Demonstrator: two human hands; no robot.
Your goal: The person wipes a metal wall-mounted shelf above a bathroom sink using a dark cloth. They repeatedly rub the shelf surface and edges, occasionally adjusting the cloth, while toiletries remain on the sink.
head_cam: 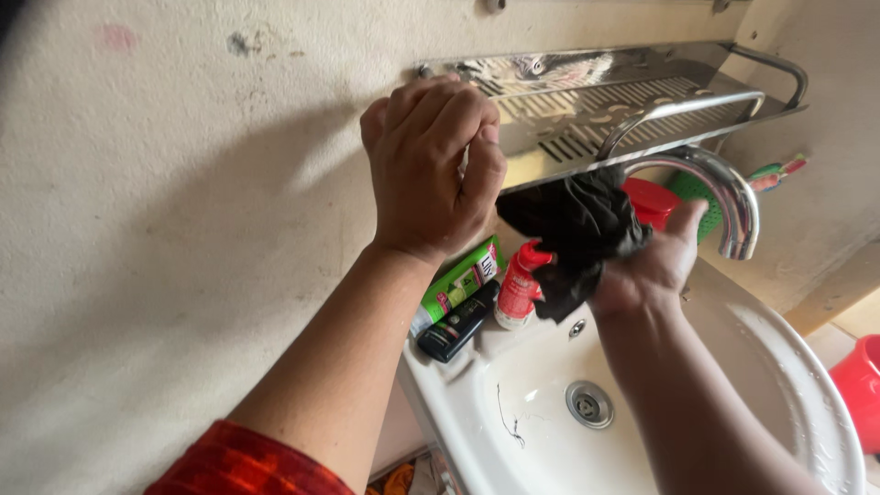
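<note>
Steel, perforated and shiny, makes up the wall shelf (632, 101), whose front left edge the left hand (431, 170) clasps with curled fingers. Just below the shelf, the right hand (653, 261) is closed on a crumpled black cloth (577, 229), pressing it up against the shelf's underside beside the curved chrome tap (733, 197). Further below the shelf sits the white basin (797, 385), with a green tube (458, 280), a black tube (458, 325) and a red-capped bottle (520, 286) on its back rim (all under the left wrist).
</note>
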